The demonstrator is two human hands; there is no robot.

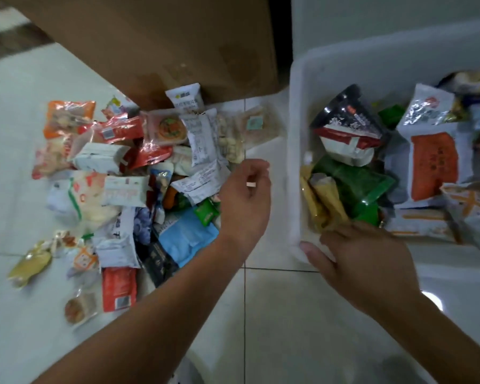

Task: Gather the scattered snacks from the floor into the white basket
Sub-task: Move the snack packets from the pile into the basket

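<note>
snack packets (122,187): likely light, crinkly, slippery film; pinch at sealed edges. left hand (244,198) loosely curled, empty, over them; right hand (369,261) grips basket (295,120) corner.

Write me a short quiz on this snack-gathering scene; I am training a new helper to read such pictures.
1. True or false: the white plastic basket already holds several snack packets.
2. What does the grip of the right hand close on? A) a brown cardboard box B) the basket's near corner C) a red packet on the floor
3. Fill in: the heap of mixed snack packets lies on the white tiled floor on the person's ____ side of the basket.

Key: 1 true; 2 B; 3 left.
</note>
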